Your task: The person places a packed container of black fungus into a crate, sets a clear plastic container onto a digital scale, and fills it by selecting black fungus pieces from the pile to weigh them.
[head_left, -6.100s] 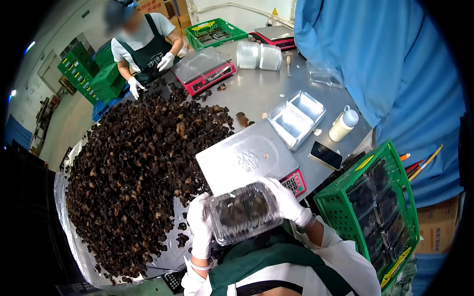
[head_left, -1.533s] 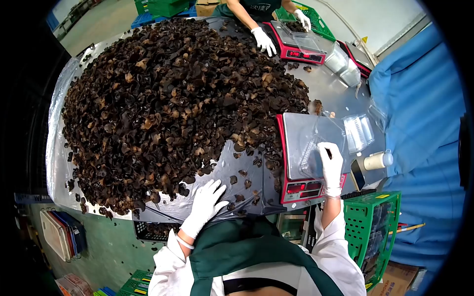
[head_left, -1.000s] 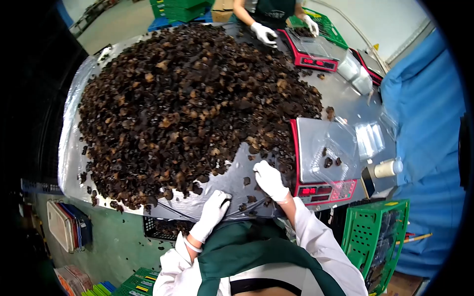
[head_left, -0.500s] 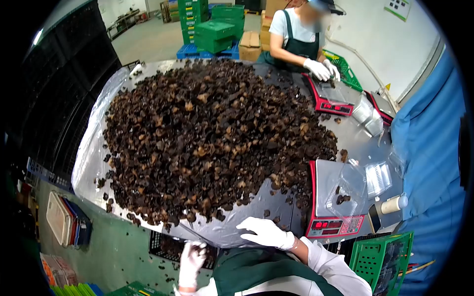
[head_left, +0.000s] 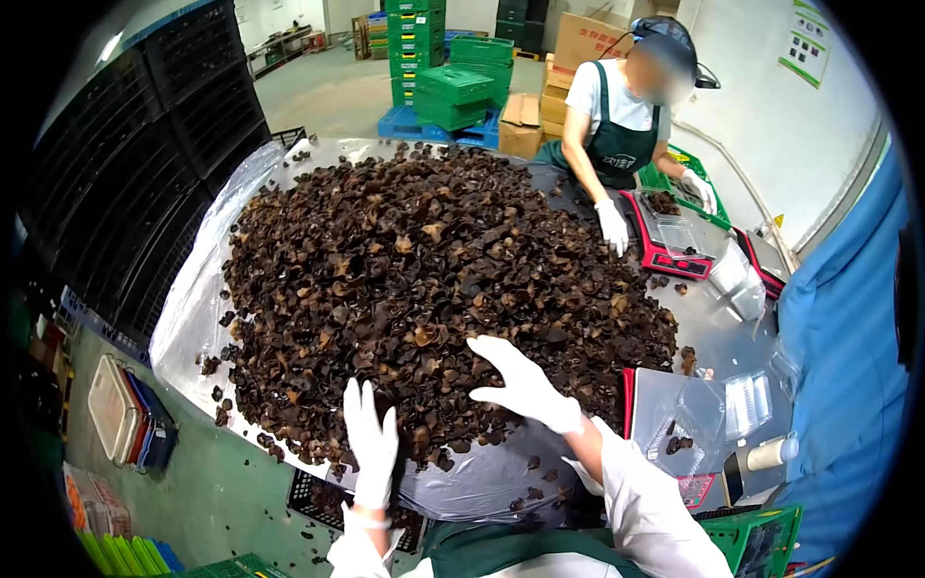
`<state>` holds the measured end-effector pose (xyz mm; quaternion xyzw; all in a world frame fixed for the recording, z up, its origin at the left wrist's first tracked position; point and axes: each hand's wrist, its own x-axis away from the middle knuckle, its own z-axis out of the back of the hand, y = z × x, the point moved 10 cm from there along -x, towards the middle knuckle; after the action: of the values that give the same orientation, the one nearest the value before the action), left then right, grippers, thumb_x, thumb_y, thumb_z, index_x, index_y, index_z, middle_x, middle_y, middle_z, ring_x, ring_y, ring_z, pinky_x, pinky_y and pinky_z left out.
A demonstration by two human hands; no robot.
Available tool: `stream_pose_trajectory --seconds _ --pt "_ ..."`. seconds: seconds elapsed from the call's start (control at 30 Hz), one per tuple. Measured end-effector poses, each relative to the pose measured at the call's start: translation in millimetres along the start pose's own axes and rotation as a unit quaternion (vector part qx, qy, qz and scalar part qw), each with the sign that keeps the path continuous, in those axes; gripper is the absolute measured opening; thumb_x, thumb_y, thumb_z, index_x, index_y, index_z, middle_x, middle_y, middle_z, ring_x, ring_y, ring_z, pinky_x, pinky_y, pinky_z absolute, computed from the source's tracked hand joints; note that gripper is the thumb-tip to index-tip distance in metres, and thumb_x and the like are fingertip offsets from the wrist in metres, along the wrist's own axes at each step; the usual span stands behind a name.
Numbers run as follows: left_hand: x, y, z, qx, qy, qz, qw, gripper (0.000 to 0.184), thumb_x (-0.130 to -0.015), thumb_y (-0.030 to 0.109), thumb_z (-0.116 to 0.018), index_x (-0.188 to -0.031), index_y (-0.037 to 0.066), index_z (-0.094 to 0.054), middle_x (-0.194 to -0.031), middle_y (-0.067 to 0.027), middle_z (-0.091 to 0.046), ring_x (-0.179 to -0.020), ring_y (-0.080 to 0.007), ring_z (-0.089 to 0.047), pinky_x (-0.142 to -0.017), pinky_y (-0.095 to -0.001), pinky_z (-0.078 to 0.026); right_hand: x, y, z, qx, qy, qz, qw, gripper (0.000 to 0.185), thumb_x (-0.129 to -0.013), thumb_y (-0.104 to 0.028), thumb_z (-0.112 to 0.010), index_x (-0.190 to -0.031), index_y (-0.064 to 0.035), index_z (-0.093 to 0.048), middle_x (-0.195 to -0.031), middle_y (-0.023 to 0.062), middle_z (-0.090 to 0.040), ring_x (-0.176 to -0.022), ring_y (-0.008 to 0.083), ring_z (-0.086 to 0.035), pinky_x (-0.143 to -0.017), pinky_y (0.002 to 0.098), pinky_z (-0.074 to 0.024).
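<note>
A large heap of dark brown, fungus-like pieces [head_left: 424, 279] covers much of the table. My left hand [head_left: 371, 438], in a white glove, is at the heap's near edge, fingers apart and holding nothing. To its right my right hand [head_left: 525, 385], also gloved, reaches over the near part of the heap with thumb and fingers spread, empty. A clear plastic container [head_left: 699, 424] with a few dark pieces [head_left: 679, 443] rests on the red-edged scale [head_left: 655, 409] right of the heap.
Across the table a co-worker [head_left: 617, 135] stands by another red scale [head_left: 679, 262]. Empty clear trays [head_left: 747, 405], a white-capped bottle [head_left: 773, 453] and a phone [head_left: 732, 479] lie at the right. A green crate [head_left: 761, 539] stands at the lower right, a black crate [head_left: 318, 496] below the table edge.
The container was put on the scale and now holds a few pieces. Both my hands have moved from the near table edge to the heap and opened. The view has tilted up.
</note>
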<state>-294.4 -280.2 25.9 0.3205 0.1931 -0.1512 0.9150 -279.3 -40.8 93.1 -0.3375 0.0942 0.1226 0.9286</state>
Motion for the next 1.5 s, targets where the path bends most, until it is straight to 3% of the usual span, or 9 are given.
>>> stream_pose_trajectory --seconds 0.13,0.2,0.3,0.47,0.8,0.97,1.1,1.3,1.5 --pt "-44.5 -14.7 -35.3 0.069 0.052 0.102 0.991 0.066 -0.088 0.018 -0.060 -0.145 0.003 -0.030 -0.151 -0.0236 -0.022 -0.138 -0.0388 -0.026 -0.112 -0.0433 -0.024 -58.8 -11.6 -43.2 0.053 -0.013 0.061 0.997 0.095 -0.069 -0.050 -0.074 -0.147 -0.0161 -0.029 -0.150 0.0219 -0.023 -0.136 0.0403 -0.029 -0.109 0.0457 -0.0303" --pt "-54.0 -11.0 -48.4 0.036 0.053 0.072 0.995 0.064 -0.087 0.020 -0.061 -0.142 0.002 -0.035 -0.146 -0.0267 -0.030 -0.134 -0.0401 -0.032 -0.110 -0.0439 -0.028 -72.7 -15.5 -65.1 0.124 -0.048 0.048 0.990 0.111 -0.057 -0.042 -0.083 -0.149 -0.0214 -0.023 -0.153 0.0225 -0.016 -0.136 0.0476 -0.023 -0.105 0.0552 -0.0324" --pt "-46.9 5.2 -65.0 0.029 0.036 0.032 0.998 0.064 -0.082 0.022 -0.065 -0.137 0.001 -0.041 -0.137 -0.0273 -0.043 -0.124 -0.0418 -0.044 -0.103 -0.0451 -0.036 -77.5 7.4 -92.5 0.214 -0.101 0.026 0.971 0.119 -0.052 -0.047 -0.083 -0.150 -0.0263 -0.020 -0.154 0.0212 -0.016 -0.132 0.0447 -0.032 -0.090 0.0520 -0.0419" --pt "-18.1 31.4 -75.3 0.070 0.017 0.022 0.997 0.062 -0.081 0.019 -0.068 -0.136 0.004 -0.045 -0.124 -0.0217 -0.053 -0.113 -0.0371 -0.051 -0.097 -0.0429 -0.042 -45.2 13.5 -101.1 0.246 -0.117 0.053 0.961 0.103 -0.058 -0.033 -0.082 -0.145 -0.0142 -0.030 -0.119 0.0097 -0.051 -0.104 0.0271 -0.050 -0.073 0.0376 -0.0447" --pt "6.8 118.3 -95.0 0.129 -0.064 -0.118 0.983 0.051 -0.075 0.021 -0.071 -0.124 0.012 -0.059 -0.111 -0.0147 -0.058 -0.099 -0.0320 -0.055 -0.085 -0.0407 -0.048 70.0 66.5 -45.3 0.116 0.019 -0.114 0.986 0.086 -0.066 -0.026 -0.077 -0.141 -0.0145 -0.039 -0.136 0.0132 -0.045 -0.115 0.0307 -0.048 -0.093 0.0401 -0.0430" --pt "44.0 175.9 -114.4 0.145 -0.191 -0.244 0.940 0.041 -0.080 0.020 -0.066 -0.120 0.011 -0.062 -0.115 -0.0114 -0.060 -0.092 -0.0293 -0.056 -0.077 -0.0387 -0.048 141.8 92.8 -35.5 0.115 0.095 -0.115 0.982 0.080 -0.071 -0.025 -0.074 -0.138 -0.0009 -0.038 -0.139 0.0166 -0.044 -0.126 0.0329 -0.044 -0.105 0.0382 -0.0370" --pt "77.8 191.6 -92.1 0.224 -0.278 -0.294 0.887 0.038 -0.080 0.020 -0.067 -0.116 0.010 -0.063 -0.128 -0.0123 -0.056 -0.104 -0.0310 -0.058 -0.087 -0.0399 -0.048 175.4 88.8 -13.9 0.049 0.082 -0.182 0.979 0.083 -0.074 -0.025 -0.074 -0.143 -0.0043 -0.034 -0.140 0.0167 -0.044 -0.127 0.0332 -0.043 -0.106 0.0384 -0.0359" --pt "74.1 107.4 -74.0 0.132 -0.128 -0.151 0.971 0.028 -0.081 0.010 -0.064 -0.108 0.003 -0.065 -0.117 -0.0152 -0.061 -0.108 -0.0351 -0.057 -0.094 -0.0421 -0.045 188.7 89.2 0.2 0.057 0.092 -0.225 0.968 0.085 -0.071 -0.032 -0.077 -0.144 -0.0159 -0.035 -0.142 0.0179 -0.039 -0.129 0.0351 -0.040 -0.105 0.0400 -0.0370" --pt "126.0 124.6 -115.4 -0.020 -0.307 -0.255 0.916 0.042 -0.083 0.032 -0.062 -0.119 0.013 -0.061 -0.139 -0.0108 -0.045 -0.133 -0.0337 -0.034 -0.109 -0.0571 -0.021 166.2 62.0 -64.3 0.131 -0.046 -0.133 0.981 0.073 -0.072 -0.036 -0.073 -0.137 -0.0168 -0.046 -0.150 0.0168 -0.027 -0.134 0.0434 -0.029 -0.098 0.0482 -0.0381"
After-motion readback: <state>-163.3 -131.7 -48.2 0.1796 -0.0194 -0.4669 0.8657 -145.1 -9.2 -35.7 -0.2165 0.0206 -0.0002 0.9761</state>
